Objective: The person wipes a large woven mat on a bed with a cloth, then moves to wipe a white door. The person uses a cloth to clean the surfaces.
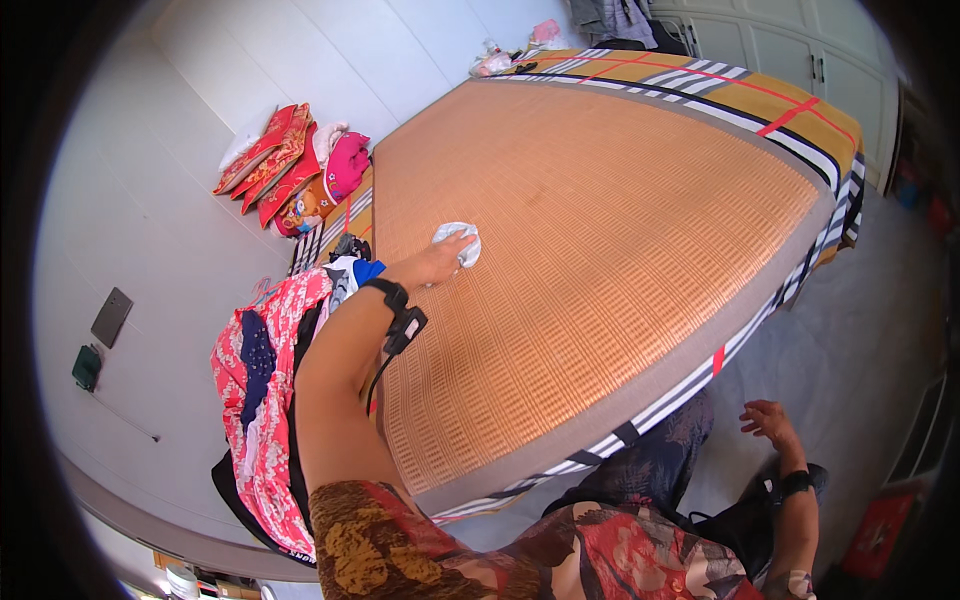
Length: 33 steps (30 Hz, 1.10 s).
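My left hand (441,262) rests on the woven sleeping mat (570,217) near its left side, fingers pressed on a crumpled white cloth (466,238). The cloth lies flat against the mat under the fingertips. Apart from the bed, my right hand (771,424) hangs over the floor at the lower right, fingers spread and holding nothing. The mat is tan with a grey-brown border and covers most of the bed. Beneath it shows a striped bedsheet (757,94) in mustard, white and black.
Red patterned pillows (274,161) and a pink one (347,161) are stacked at the wall. Clothes, including a pink floral garment (281,390), are heaped left of my left arm. Small items and a plastic bag (493,63) lie at the far edge. White cabinets (780,56) stand beyond.
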Each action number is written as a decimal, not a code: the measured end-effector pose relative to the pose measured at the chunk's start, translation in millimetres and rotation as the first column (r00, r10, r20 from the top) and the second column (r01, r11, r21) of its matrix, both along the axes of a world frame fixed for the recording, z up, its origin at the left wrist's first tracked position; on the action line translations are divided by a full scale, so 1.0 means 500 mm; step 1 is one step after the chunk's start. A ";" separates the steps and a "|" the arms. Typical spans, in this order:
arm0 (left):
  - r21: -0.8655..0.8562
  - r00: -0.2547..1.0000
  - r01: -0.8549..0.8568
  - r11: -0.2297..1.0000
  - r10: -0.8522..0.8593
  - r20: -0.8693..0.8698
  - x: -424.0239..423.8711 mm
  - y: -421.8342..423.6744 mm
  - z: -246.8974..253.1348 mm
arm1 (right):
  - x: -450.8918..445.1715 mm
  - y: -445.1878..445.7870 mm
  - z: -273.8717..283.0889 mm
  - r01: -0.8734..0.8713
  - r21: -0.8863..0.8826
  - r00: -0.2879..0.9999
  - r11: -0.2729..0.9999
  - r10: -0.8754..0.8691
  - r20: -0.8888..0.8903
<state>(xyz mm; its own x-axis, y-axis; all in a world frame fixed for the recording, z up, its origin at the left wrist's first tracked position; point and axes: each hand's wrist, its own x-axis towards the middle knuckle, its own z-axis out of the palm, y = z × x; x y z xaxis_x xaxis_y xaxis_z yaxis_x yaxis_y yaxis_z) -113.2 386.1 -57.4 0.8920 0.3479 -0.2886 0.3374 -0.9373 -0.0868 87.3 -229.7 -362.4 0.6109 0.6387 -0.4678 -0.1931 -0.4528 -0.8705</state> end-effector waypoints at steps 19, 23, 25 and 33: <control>0.083 0.963 -0.264 0.961 0.257 0.085 -0.024 0.137 -0.011 | -0.005 0.001 -0.030 -0.019 -0.078 1.000 0.997 0.017 -0.021; -0.010 0.925 -0.366 0.931 0.365 0.111 -0.163 0.105 0.005 | -0.002 0.009 -0.029 -0.012 -0.077 1.000 0.997 0.012 -0.008; -0.033 0.928 -0.355 0.934 0.356 0.108 -0.217 0.086 0.011 | -0.009 0.013 -0.010 -0.029 -0.040 1.000 0.999 0.030 0.007; -0.153 0.927 -0.351 0.924 0.365 0.080 -0.336 -0.021 0.014 | -0.019 0.013 0.012 -0.033 0.029 0.999 0.999 0.032 0.014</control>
<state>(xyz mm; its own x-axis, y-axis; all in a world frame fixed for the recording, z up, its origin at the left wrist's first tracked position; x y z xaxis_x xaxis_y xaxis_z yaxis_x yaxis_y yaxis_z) -281.1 375.8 -50.2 0.7429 0.6144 -0.2659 0.6529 -0.7526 0.0853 77.7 -223.0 -356.5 0.5955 0.6719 -0.4405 -0.1670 -0.4328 -0.8859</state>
